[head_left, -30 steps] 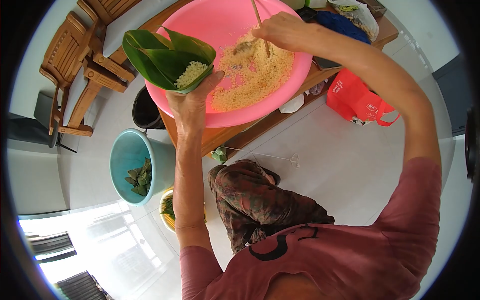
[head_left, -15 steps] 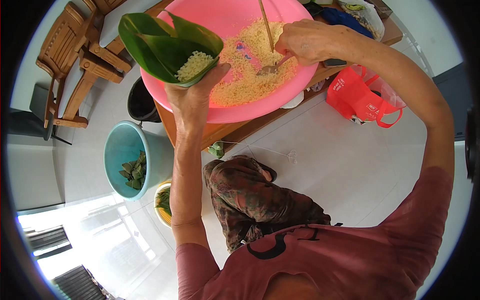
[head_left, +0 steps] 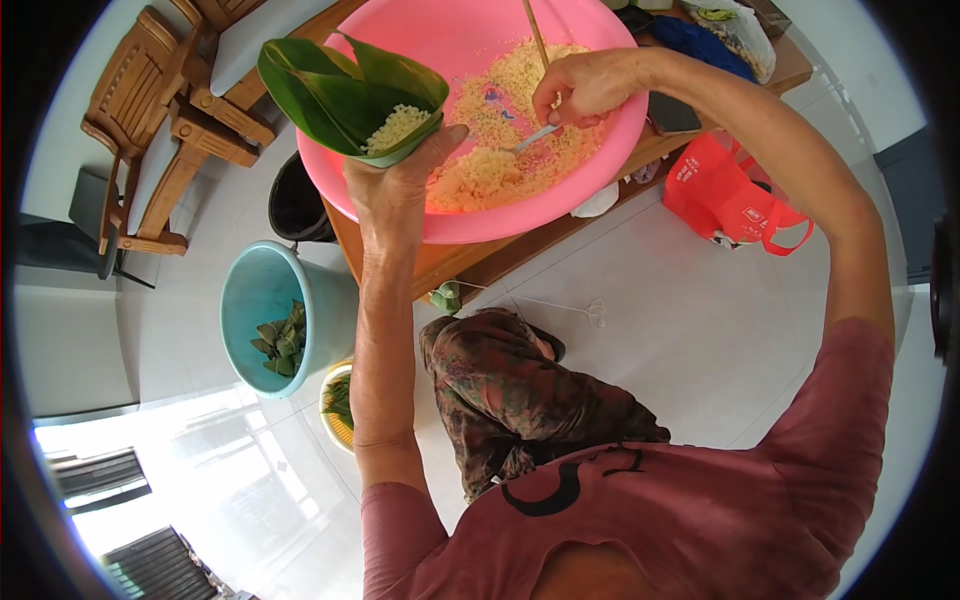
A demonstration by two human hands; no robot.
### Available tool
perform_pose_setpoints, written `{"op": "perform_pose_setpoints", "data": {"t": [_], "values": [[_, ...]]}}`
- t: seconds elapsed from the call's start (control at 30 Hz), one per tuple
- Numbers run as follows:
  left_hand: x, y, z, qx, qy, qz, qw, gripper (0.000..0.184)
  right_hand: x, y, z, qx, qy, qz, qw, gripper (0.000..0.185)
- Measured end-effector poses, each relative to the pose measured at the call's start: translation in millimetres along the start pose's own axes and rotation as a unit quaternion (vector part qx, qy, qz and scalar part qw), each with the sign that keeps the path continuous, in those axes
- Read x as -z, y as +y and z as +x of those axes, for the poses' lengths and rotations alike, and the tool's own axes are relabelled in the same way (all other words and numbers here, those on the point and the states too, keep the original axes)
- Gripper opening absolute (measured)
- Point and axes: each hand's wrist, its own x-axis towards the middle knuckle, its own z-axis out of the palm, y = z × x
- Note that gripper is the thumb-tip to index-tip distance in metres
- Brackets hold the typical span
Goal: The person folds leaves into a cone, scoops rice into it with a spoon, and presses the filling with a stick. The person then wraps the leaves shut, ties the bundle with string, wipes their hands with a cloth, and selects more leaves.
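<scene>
My left hand [head_left: 392,190] holds up a cone of folded green leaves [head_left: 325,100] over the left side of a pink basin [head_left: 335,165]. White rice [head_left: 398,128] fills the bottom of the cone, and my thumb presses along its edge. Inside the basin lies a spread of loose rice grains [head_left: 470,185]. My right hand [head_left: 590,88] is closed round the handle of a spoon [head_left: 536,138], whose bowl is heaped with or sunk in rice. A thin stick [head_left: 535,30] slants up beside my right hand; whether my fingers touch it, I cannot tell.
The basin stands on a wooden table [head_left: 400,268]. Below left are a blue bucket [head_left: 232,320] with wrapped leaf parcels [head_left: 283,340], a dark bucket [head_left: 300,200] and a yellow basket [head_left: 335,425] of leaves. A red bag [head_left: 715,190] sits right, near a phone-like dark object [head_left: 673,115]. Wooden chairs [head_left: 130,95] stand left.
My right hand has shifted slightly left and turned, and the spoon has moved left and nearer to me into the rice. The leaf cone stays in my left hand, nearly still.
</scene>
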Motion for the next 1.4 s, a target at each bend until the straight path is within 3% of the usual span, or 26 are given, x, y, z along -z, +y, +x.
{"op": "perform_pose_setpoints", "data": {"t": [0.23,0.33,0.47,0.6,0.7,0.8,0.93,1.03,1.17,1.23,1.27,1.4], "values": [[-1.1,-1.3,-0.2,0.036,-0.001,0.023,0.999,0.028,31.7,-11.9,-32.7,-0.062,0.037,-0.067,0.995,0.013],[0.4,-5.0,2.4,0.037,-0.015,0.014,0.999,0.029,58.8,-21.3,-61.3,0.022,0.019,0.005,1.0,0.017],[1.0,-4.2,4.0,0.049,-0.044,-0.019,0.998,0.031,77.4,-50.4,-75.0,-0.002,0.095,-0.089,0.991,0.02],[1.8,-5.6,4.9,0.067,-0.052,-0.041,0.996,0.033,66.9,-86.0,-81.9,0.065,0.136,-0.135,0.979,0.018],[3.0,-3.0,4.1,0.07,-0.09,-0.077,0.99,0.034,49.7,-59.0,-41.0,0.285,0.206,-0.22,0.91,0.019],[9.1,-6.1,6.0,0.069,-0.095,-0.133,0.984,0.033,13.9,-47.7,-32.2,0.363,0.43,-0.32,0.762,0.014],[6.2,-4.4,4.1,0.053,-0.092,-0.123,0.987,0.033,-0.3,-42.1,-38.1,0.374,0.533,-0.299,0.697,0.013],[5.2,-4.0,1.8,0.024,-0.04,-0.078,0.996,0.033,3.9,-36.3,-46.9,0.343,0.544,-0.204,0.738,0.011],[0.9,-3.6,1.9,-0.039,0.032,-0.069,0.996,0.028,16.7,-7.5,-46.2,0.133,0.39,-0.147,0.899,0.009],[-1.0,-5.0,1.9,-0.054,0.045,-0.072,0.995,0.025,8.2,9.1,-21.3,0.13,0.295,-0.138,0.937,0.009],[-0.8,-5.8,1.9,-0.052,0.046,-0.07,0.995,0.025,2.7,13.7,-9.1,0.13,0.245,-0.133,0.952,0.01],[-0.7,-1.9,-1.2,-0.045,0.044,-0.064,0.996,0.024,-16.2,6.9,33.0,0.171,0.276,-0.208,0.923,0.011]]}}
